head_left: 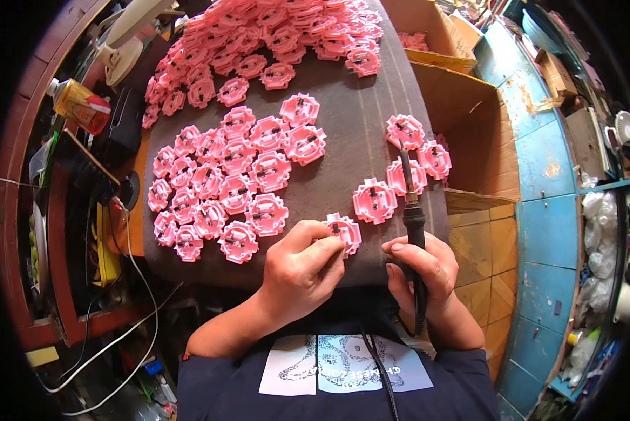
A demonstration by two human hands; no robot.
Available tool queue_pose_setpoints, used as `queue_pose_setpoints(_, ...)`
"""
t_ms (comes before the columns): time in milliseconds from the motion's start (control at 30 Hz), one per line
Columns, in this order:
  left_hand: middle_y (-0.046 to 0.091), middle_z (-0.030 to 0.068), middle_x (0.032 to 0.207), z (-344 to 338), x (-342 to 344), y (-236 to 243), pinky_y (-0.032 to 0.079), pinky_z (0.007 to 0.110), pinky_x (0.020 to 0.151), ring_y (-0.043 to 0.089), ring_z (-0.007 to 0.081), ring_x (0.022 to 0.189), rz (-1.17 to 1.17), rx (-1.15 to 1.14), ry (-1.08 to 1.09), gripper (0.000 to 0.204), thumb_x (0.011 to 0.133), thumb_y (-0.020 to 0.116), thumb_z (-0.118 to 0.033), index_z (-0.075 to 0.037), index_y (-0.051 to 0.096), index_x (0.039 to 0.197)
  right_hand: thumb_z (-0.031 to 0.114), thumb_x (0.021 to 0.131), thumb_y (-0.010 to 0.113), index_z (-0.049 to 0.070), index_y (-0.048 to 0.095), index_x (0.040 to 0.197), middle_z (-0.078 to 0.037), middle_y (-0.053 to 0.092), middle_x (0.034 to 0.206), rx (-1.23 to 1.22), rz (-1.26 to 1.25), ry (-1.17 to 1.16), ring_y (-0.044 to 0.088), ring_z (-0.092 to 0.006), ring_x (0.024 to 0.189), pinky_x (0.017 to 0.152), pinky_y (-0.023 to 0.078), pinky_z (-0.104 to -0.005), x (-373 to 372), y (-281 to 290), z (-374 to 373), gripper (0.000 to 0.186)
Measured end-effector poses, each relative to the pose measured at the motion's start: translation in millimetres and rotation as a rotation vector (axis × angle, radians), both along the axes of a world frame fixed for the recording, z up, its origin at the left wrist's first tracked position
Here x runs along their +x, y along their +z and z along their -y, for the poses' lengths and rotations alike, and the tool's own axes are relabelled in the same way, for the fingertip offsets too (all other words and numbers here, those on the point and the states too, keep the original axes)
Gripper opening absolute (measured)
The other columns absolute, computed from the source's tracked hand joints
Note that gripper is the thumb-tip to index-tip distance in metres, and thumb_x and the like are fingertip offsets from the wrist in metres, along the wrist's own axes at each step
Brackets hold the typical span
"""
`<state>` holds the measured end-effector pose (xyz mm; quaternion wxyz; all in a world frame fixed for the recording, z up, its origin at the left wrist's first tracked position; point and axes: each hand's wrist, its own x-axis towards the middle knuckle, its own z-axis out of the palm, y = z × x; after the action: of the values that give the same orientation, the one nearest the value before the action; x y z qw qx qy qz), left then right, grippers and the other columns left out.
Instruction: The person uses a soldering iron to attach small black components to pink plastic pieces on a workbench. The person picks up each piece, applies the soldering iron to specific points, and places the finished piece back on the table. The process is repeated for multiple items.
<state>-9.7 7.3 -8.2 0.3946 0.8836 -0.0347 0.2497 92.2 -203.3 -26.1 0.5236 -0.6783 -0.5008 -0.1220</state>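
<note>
My left hand [302,265] is closed in a pinch at the near edge of the dark table. Its fingertips meet the left side of a pink plastic piece [350,236] with small dark parts inside; the fingers partly cover it. In my right hand [427,270] is a soldering iron [414,223], its black handle between thumb and fingers. The metal tip points away from me, over a small group of similar pieces, among them a pink piece [374,201] to the left of the iron. Rows of matching pink pieces [236,194] lie farther left.
A large heap of pink pieces [259,31] covers the far end of the dark table [343,140]. Open cardboard boxes [462,105] stand along its right side, beside blue cabinets [547,231]. At left are a bottle [83,105] and a white cable [143,263].
</note>
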Motion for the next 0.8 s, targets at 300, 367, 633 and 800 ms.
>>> queue_pose_setpoints(300,0.066,0.0118,0.095,-0.9,-1.5,-4.7,0.053,0.032,0.064,0.065,0.0229,0.074,0.011,-0.01,-0.006,0.019,0.079,0.079,0.009,0.0,0.074,0.095,-0.004,0.097,0.062,0.001,0.061,0.129,-0.017,0.076,0.111,0.208,-0.114,-0.486,0.072,-0.0225,0.089,0.081,0.059,-0.0349,38.4,-25.4,41.7,0.033)
queue_pose_setpoints(367,0.065,0.0114,0.097,-0.8,-0.4,-6.8,0.051,0.03,0.062,0.064,0.0206,0.073,0.056,0.03,-0.02,0.019,0.079,0.079,0.01,0.0,0.073,0.095,-0.008,0.103,0.053,0.0,0.061,0.13,-0.014,0.076,0.107,0.36,-0.2,-0.583,0.07,-0.0165,0.088,0.083,0.058,-0.0304,64.6,-56.3,59.2,0.029)
queue_pose_setpoints(633,0.061,0.0074,0.1,1.9,-4.2,-13.6,0.044,0.023,0.058,0.056,0.0102,0.069,-0.024,-0.04,-0.009,0.018,0.084,0.073,0.012,0.001,0.071,0.097,-0.002,0.093,0.062,0.012,0.071,0.119,-0.015,0.073,0.09,-0.107,-0.059,-0.719,0.073,-0.0364,0.082,0.071,0.058,-0.0436,124.8,-147.0,92.4,0.032)
queue_pose_setpoints(800,0.059,0.0067,0.1,0.9,-7.9,-14.7,0.044,0.023,0.057,0.054,0.009,0.07,-0.049,-0.004,0.027,0.017,0.084,0.074,0.012,0.001,0.071,0.096,0.001,0.082,0.07,0.011,0.058,0.121,-0.017,0.068,0.092,-0.376,0.021,-0.598,0.068,-0.042,0.087,0.089,0.05,-0.0518,134.8,-174.4,63.1,0.042)
